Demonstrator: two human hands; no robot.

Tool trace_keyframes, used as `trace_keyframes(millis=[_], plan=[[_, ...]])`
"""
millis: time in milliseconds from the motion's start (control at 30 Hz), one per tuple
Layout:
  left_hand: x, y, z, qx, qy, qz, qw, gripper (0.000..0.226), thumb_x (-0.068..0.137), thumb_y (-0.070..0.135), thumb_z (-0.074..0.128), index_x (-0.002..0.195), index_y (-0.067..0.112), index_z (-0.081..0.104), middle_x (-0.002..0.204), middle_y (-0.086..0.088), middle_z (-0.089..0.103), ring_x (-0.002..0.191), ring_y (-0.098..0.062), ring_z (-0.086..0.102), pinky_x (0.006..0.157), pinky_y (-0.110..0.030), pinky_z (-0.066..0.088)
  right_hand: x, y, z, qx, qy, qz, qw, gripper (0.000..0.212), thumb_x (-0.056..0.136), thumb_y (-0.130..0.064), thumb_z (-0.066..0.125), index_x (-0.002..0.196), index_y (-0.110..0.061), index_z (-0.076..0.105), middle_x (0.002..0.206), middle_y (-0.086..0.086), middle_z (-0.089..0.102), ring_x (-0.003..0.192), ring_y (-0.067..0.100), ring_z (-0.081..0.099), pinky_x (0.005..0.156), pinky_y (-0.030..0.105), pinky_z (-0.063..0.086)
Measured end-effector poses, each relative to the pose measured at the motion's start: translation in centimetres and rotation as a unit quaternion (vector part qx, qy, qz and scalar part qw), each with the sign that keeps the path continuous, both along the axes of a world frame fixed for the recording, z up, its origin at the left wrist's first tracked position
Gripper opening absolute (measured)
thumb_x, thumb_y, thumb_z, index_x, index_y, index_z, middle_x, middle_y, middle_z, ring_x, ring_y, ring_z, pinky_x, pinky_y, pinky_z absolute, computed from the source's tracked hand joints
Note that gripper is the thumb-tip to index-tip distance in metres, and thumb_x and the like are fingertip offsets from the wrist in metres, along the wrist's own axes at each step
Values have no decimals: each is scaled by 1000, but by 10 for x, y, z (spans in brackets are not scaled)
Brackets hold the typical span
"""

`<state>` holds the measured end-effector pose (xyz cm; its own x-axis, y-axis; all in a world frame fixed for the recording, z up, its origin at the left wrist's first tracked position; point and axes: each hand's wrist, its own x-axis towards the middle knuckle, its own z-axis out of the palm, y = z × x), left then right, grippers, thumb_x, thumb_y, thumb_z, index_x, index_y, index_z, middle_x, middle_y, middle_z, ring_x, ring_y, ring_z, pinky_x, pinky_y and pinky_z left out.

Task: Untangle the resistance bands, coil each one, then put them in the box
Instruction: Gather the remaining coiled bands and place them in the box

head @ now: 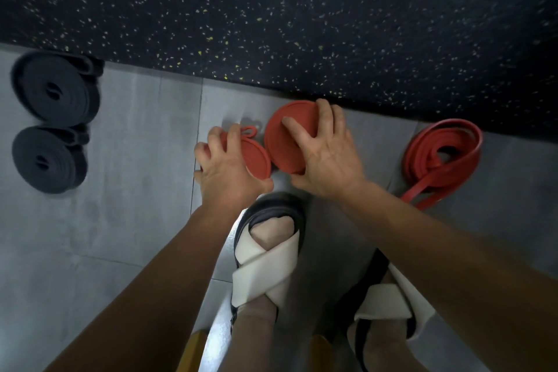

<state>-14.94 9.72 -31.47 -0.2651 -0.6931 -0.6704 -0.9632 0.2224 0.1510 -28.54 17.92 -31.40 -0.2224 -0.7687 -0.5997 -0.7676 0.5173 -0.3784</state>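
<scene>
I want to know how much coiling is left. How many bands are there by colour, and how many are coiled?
Dark grey, coiled: 2
Red, coiled: 2, one under the left hand, one under the right hand
Red, loose: 1
Total: 5 bands, 4 coiled

No text, label, brand, number or sign can be read anywhere in this view

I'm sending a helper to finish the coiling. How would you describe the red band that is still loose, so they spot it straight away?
Start at the edge where the speckled black mat meets the grey tile floor. On the tiles to the right of the right hand lies the loose red band. Unlike the two tight red discs under the hands, it sprawls in open loops with a trailing end.
</scene>
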Motion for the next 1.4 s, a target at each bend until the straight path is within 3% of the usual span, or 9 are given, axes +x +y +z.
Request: trace_keyframes(millis=[133, 233, 533, 700, 867, 1067, 1400], plan=[[-3, 0, 3, -4, 5, 6, 1000, 93, 55, 38, 80, 133, 33, 31, 139, 2, 19, 127, -27, 20, 91, -47, 39, -2, 8, 5, -44, -8, -47, 998, 85, 68, -35, 72, 143, -26, 30, 150, 29, 6, 137, 49, 9, 106, 52, 28], [-10, -3, 10, -18, 10, 29, 999, 90, 55, 35, 80, 130, 34, 31, 137, 2, 21, 126, -28, 21, 89, -46, 39, -9, 16, 10, -33, 3, -61, 998, 88, 69, -36, 72, 143, -29, 26, 151, 27, 3, 137, 45, 6, 109, 49, 26], [-36, 14, 71, -23, 17, -69, 997, 89, 55, 38, 76, 131, 34, 31, 138, 1, 21, 125, -30, 22, 91, -48, 37, -17, 37, 86, -99, 24, -99, 990, 90, 57, -36, 78, 137, -25, 39, 145, 32, 20, 130, 51, 22, 100, 55, 36], [-51, 21, 162, -19, 39, -96, 994, 91, 51, 42, 78, 129, 38, 30, 136, 4, 20, 123, -27, 22, 90, -46, 36, -24, 57, 169, -131, 77, -116, 982, 88, 49, -43, 77, 128, -25, 44, 135, 32, 36, 118, 49, 38, 89, 53, 46], [-67, 26, 276, -17, 40, -148, 988, 96, 53, 46, 77, 133, 37, 25, 137, 6, 16, 124, -25, 19, 90, -43, 36, -34, 73, 276, -164, 104, -161, 968, 87, 50, -47, 74, 127, -27, 40, 136, 20, 23, 120, 37, 24, 89, 56, 45], [-92, 32, 418, -1, 55, -215, 975, 95, 56, 42, 74, 137, 36, 23, 144, 4, 13, 128, -27, 15, 96, -44, 33, -43, 97, 411, -172, 162, -230, 944, 96, 39, -45, 82, 125, -30, 42, 134, 21, 27, 116, 37, 28, 83, 51, 50], [-141, 94, 597, -41, 116, -427, 896, 95, 56, 47, 73, 135, 36, 22, 142, 3, 14, 128, -30, 16, 96, -46, 34, -25, 197, 582, -142, 233, -423, 864, 99, 35, -48, 81, 124, -28, 44, 130, 23, 31, 114, 39, 30, 72, 50, 55]])
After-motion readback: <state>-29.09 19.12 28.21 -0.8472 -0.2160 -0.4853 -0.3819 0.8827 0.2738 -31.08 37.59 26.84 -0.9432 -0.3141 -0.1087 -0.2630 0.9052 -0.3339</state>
